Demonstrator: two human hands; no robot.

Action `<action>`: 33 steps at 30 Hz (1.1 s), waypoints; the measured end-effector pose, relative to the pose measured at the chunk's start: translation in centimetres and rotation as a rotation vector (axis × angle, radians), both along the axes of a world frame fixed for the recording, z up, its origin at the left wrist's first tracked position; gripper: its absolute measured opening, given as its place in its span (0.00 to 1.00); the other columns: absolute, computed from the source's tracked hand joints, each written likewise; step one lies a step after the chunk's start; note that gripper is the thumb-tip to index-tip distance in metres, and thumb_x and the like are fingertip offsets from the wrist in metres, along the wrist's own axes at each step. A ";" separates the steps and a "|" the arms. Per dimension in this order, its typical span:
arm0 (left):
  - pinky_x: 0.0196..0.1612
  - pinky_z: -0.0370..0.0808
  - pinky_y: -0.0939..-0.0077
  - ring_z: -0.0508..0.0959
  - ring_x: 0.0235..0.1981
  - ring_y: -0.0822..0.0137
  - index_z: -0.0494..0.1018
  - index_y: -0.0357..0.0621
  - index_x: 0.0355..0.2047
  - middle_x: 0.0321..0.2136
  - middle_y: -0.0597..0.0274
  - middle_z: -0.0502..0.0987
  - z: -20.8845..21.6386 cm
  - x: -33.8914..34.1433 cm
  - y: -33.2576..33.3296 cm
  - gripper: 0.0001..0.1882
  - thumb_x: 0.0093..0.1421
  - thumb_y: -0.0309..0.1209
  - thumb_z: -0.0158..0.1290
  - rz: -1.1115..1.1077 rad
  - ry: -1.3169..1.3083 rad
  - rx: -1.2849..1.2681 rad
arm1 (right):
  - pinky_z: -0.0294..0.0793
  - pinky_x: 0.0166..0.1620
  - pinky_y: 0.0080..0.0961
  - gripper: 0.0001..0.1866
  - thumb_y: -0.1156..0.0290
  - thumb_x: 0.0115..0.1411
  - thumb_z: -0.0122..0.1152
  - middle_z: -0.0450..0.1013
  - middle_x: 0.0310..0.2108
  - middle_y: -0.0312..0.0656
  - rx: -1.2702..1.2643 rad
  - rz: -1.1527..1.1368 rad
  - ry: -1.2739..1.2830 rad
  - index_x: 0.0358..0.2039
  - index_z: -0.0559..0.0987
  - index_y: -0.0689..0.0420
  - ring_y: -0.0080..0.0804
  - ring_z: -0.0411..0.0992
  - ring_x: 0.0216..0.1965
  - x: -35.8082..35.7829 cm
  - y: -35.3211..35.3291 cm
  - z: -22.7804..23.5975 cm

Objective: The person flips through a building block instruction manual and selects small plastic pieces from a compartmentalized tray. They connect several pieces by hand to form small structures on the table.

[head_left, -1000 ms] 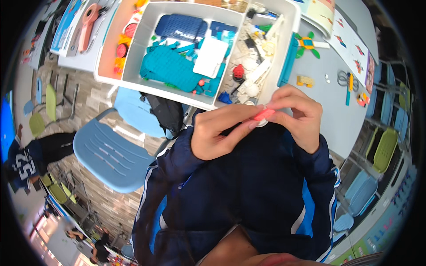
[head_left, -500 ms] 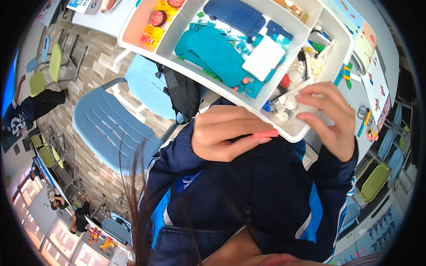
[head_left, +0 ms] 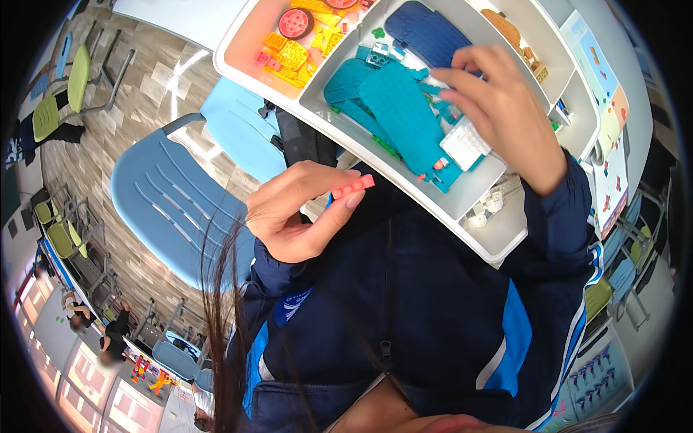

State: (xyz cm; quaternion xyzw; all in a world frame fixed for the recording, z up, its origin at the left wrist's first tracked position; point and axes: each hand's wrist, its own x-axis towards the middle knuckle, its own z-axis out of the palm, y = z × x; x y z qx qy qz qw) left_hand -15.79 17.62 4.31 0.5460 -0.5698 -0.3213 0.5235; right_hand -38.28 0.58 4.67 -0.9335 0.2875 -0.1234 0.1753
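Note:
Between thumb and forefinger, my left hand point(head_left: 292, 213) pinches a narrow coral-red toy brick point(head_left: 353, 187) with a row of studs, held off the near side of the white divided bin point(head_left: 404, 189). My right hand point(head_left: 494, 101) is over the bin's middle compartment, fingers apart and slightly bent, with nothing seen in them. Under and beside it lie teal plates point(head_left: 404, 108), a dark blue plate point(head_left: 426, 32) and a white studded plate point(head_left: 464, 142). My right wrist hides part of the compartment with white pieces point(head_left: 488, 207).
Yellow and coral bricks point(head_left: 292, 61) with red-centred wheels point(head_left: 296, 24) fill the left compartment. Brown pieces point(head_left: 505, 29) lie at the far right. A light blue chair point(head_left: 177, 209) and a black bag point(head_left: 307, 137) stand at left. Printed sheets point(head_left: 599, 65) lie right of the bin.
My right hand has moved from the white-piece compartment up and left to the teal pieces. My left hand has shifted left with the coral-red brick. In view, the bin sits slightly lower and further right.

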 end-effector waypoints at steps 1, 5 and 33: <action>0.32 0.72 0.77 0.79 0.26 0.66 0.79 0.27 0.32 0.28 0.50 0.81 0.0 0.3 -0.1 0.10 0.47 0.15 0.63 0.013 -0.011 0.002 | 0.71 0.48 0.34 0.10 0.73 0.50 0.69 0.71 0.39 0.41 -0.084 0.025 0.010 0.35 0.82 0.57 0.41 0.69 0.44 0.6 -1.1 -0.6; 0.34 0.72 0.77 0.79 0.27 0.67 0.79 0.27 0.33 0.28 0.50 0.82 0.5 0.5 -0.6 0.11 0.47 0.15 0.63 0.077 -0.004 0.031 | 0.72 0.46 0.31 0.10 0.76 0.50 0.68 0.69 0.44 0.39 -0.108 0.114 0.072 0.35 0.82 0.57 0.38 0.68 0.45 2.4 -2.5 -0.7; 0.42 0.76 0.75 0.82 0.33 0.65 0.82 0.33 0.36 0.33 0.53 0.83 4.4 -19.1 -0.4 0.12 0.48 0.15 0.65 -0.384 0.186 -0.115 | 0.75 0.43 0.32 0.09 0.86 0.52 0.66 0.79 0.33 0.51 0.413 -0.371 -0.918 0.35 0.80 0.69 0.39 0.76 0.36 -19.4 16.5 5.8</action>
